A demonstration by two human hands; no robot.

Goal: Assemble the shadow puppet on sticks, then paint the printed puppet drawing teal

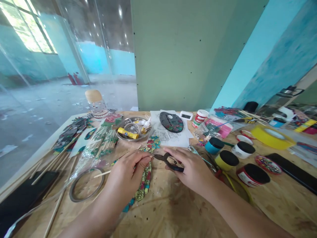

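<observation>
My right hand [190,163] is closed round a pair of pliers [170,162] with dark handles, their jaws pointing left. At the jaw tips, my left hand [131,168] pinches something too small to make out. Beneath and beside the left hand is a flat cut-out figure [145,183] with a yellow, red and blue pattern; the hand hides part of it. A thin wooden stick [102,174] juts out on the left side of that hand, and its other end is hidden.
Left are a tape roll [71,191], bamboo sticks [55,211] and a dark flat object [27,201]. Behind stand a metal bowl [131,138] with a glue stick and a black oval piece [170,122] on printed sheets. Paint jars [226,160] and yellow tape [274,138] are right.
</observation>
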